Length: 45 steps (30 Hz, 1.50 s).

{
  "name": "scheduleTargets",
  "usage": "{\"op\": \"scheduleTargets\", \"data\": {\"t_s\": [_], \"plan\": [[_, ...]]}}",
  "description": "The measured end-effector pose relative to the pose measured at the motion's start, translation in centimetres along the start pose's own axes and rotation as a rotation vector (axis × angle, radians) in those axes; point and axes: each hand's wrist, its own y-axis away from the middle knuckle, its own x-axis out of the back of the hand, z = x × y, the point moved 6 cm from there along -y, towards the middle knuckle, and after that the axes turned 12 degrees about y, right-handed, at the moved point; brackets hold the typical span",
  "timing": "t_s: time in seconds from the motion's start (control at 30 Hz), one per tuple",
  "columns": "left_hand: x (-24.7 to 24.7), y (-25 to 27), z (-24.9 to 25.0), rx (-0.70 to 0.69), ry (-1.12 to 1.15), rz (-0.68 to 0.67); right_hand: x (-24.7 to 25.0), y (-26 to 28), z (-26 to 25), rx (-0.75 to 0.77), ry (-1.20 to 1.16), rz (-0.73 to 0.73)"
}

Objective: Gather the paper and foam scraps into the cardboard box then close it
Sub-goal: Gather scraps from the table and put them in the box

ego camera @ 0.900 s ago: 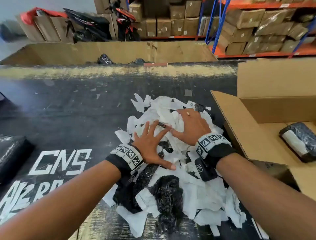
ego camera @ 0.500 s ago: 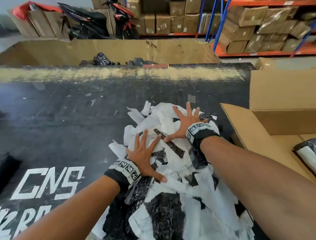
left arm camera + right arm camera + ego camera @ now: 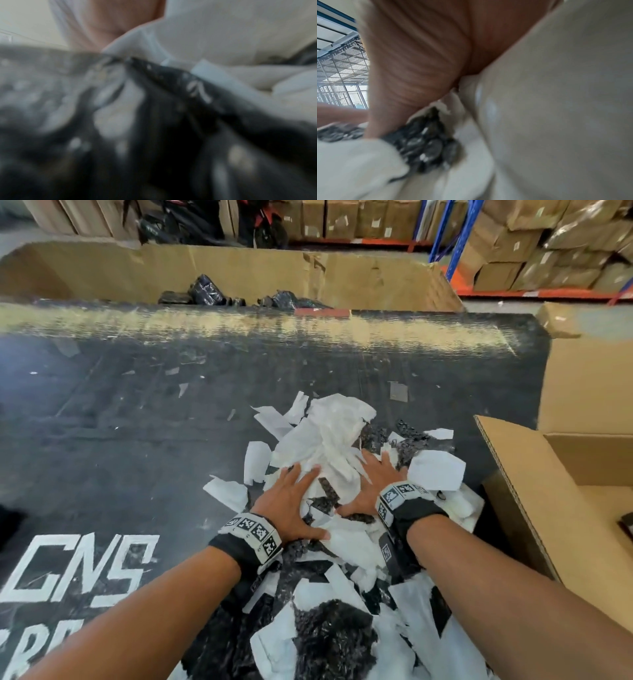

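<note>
A heap of white paper and black foam scraps (image 3: 335, 446) lies on the black-wrapped bench (image 3: 137, 419), toward its right side. The left hand (image 3: 291, 501) rests on the heap's left flank and the right hand (image 3: 371, 484) on its right, a mound of scraps between them. Just right of the heap stands the open brown cardboard box (image 3: 513, 491). Behind the bench's far edge sits a large open cardboard bin (image 3: 239, 275), with blue and orange warehouse shelving of cartons (image 3: 513, 244) further back on the right.
</note>
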Motion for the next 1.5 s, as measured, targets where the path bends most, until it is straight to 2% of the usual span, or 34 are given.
{"op": "scheduleTargets", "data": {"t_s": [0.27, 0.43, 0.53, 0.6, 0.67, 0.73, 0.8, 0.87, 0.97, 1.17, 1.5], "plan": [[0.0, 0.7, 1.4, -0.037, -0.053, 0.070, -0.8, 1.7, -0.6, 0.004, -0.129, 0.155], [1.3, 1.6, 1.6, -0.048, 0.123, 0.172, 1.0, 1.9, -0.6, 0.106, -0.249, 0.256], [2.3, 2.5, 2.0, -0.107, 0.184, 0.254, 1.6, 3.2, -1.0, 0.114, -0.163, 0.323], [2.7, 2.7, 2.8, -0.166, 0.134, 0.286, 0.6, 3.3, -1.7, 0.115, -0.054, 0.273], [2.3, 2.4, 3.6, -0.227, 0.024, 0.246, -0.4, 3.0, -2.2, 0.092, 0.011, 0.210], [1.2, 1.9, 3.7, -0.247, -0.128, 0.143, -0.6, 2.8, -2.3, 0.081, 0.010, 0.187], [0.2, 1.4, 2.8, -0.208, -0.220, 0.040, -0.3, 2.6, -2.0, 0.087, -0.053, 0.196], [-0.3, 1.2, 2.1, -0.185, -0.227, -0.004, 0.2, 2.6, -1.4, 0.084, -0.101, 0.219], [-0.3, 1.1, 1.8, -0.172, -0.230, -0.003, 0.8, 2.9, -0.9, 0.063, -0.061, 0.212], [-0.1, 0.7, 1.9, -0.161, -0.228, -0.046, -0.7, 1.3, -1.2, 0.077, 0.026, 0.096], [-0.5, 1.2, 2.4, -0.112, -0.180, 0.025, -0.4, 2.7, -2.1, 0.103, 0.100, 0.262]]}}
